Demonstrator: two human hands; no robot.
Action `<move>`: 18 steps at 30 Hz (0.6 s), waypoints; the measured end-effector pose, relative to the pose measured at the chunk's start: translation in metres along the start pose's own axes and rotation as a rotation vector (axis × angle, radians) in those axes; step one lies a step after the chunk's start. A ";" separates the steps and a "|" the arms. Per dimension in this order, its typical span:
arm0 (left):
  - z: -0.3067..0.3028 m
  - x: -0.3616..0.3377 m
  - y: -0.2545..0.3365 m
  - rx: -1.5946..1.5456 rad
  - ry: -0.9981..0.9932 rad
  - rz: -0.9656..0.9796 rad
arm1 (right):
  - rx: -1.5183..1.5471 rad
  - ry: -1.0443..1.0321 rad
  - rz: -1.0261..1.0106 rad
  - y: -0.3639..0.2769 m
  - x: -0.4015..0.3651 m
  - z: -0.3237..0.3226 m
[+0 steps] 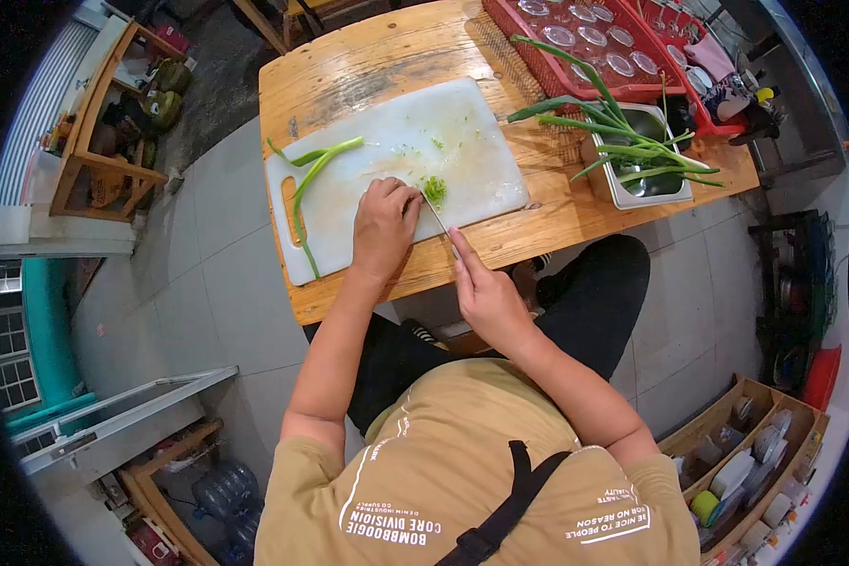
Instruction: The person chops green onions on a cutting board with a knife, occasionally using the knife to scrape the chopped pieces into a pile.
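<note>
On a white cutting board [476, 123], my left hand [385, 224] rests with its fingers curled down and drawn together beside the knife blade. Whatever lies under those fingers is hidden. My right hand [492, 300] is closed round the handle of a knife [434, 211], its blade pointing away from me and reaching my left fingertips. Just right of the blade sits a small heap of chopped green onion [433, 191], with loose bits scattered farther up the board. A long green onion stalk [302, 193] lies bent across the board's left end, over its handle slot.
A metal container [623, 195] with whole green onions [637, 141] leaning out stands at the table's right. Behind it, a red crate [547, 52] holds several clear lidded cups. The wooden table [330, 75] ends close to my lap.
</note>
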State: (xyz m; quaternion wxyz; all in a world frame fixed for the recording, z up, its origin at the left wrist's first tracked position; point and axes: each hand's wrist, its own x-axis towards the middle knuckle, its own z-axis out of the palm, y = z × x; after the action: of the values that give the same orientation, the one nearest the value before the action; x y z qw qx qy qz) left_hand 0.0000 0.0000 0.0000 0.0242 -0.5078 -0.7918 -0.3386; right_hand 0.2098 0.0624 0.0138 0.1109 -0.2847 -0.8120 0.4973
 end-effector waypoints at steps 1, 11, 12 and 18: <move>0.000 -0.001 0.001 -0.004 0.005 -0.010 | -0.050 0.015 -0.016 -0.002 0.003 0.001; -0.008 -0.003 0.002 0.024 0.015 0.055 | -0.131 0.029 -0.024 -0.011 -0.003 0.000; -0.008 -0.005 0.005 0.017 0.009 0.059 | -0.132 0.035 -0.015 -0.008 0.000 0.000; -0.006 -0.006 -0.003 0.022 0.000 0.090 | -0.074 0.067 -0.075 -0.002 -0.004 -0.002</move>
State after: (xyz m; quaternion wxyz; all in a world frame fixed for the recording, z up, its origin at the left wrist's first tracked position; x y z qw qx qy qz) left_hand -0.0011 -0.0091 0.0008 0.0449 -0.5428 -0.7717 -0.3284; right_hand 0.2131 0.0612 0.0172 0.1460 -0.2742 -0.8358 0.4527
